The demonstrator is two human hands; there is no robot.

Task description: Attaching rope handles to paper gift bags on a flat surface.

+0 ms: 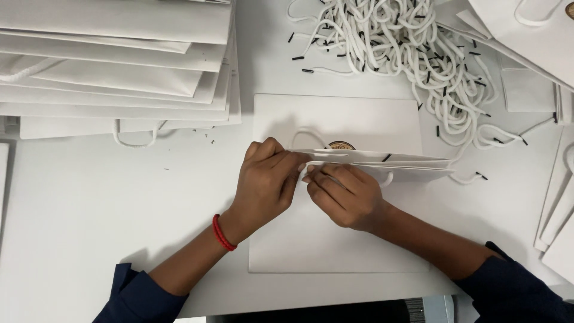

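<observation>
Centrally, a flat white paper bag (335, 239) lies on the white table (89, 209), its folded top edge raised. Both hands pinch that edge: the left hand (266, 179) closes on it, the right hand (347, 194) grips just beside it. A round brown seal (341, 145) peeks behind. Stacked white bags (113, 66) sit at ten o'clock, white cord handles (406, 48) at one o'clock.

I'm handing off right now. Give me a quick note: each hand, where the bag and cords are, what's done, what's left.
Left hand: pinching the top edge of the white paper bag.
Right hand: fingers at the same edge, on a white cord.
Bag lies flat on the table.
Loose cords piled behind; flat bags stack far left.
Done: one cord loop shows at the rim.
Left: the handle under the hands looks unfinished.
</observation>
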